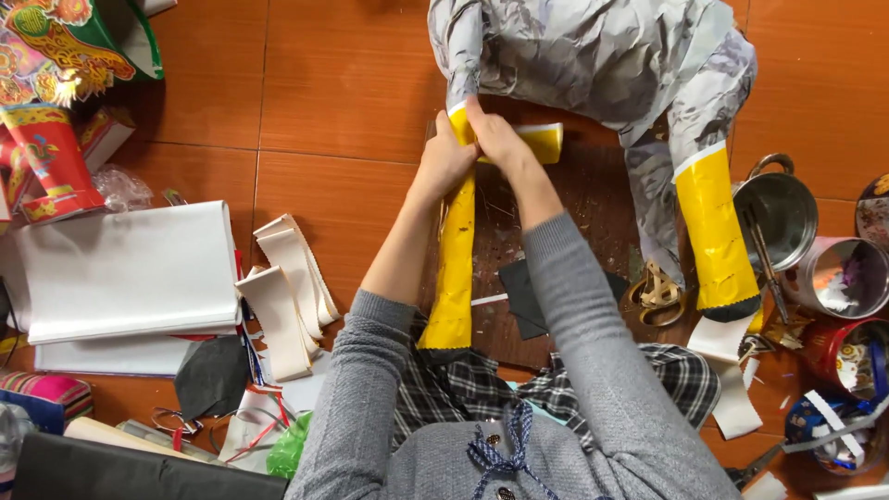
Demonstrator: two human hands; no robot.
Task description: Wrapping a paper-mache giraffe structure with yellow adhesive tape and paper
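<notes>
A grey crumpled-paper figure (593,56) lies on the orange tiled floor, with two long legs wrapped in shiny yellow paper. My left hand (444,157) and my right hand (495,139) press together at the top of the near yellow leg (454,278), where a strip of yellow paper (542,141) sticks out to the right. Both hands pinch that strip against the leg. The other yellow leg (715,236) lies to the right, untouched.
A stack of white paper sheets (130,273) and cream paper strips (287,296) lie at left. Scissors (659,292), a metal pot (782,218) and several tins (843,278) stand at right. Colourful paper boots (56,162) sit at far left.
</notes>
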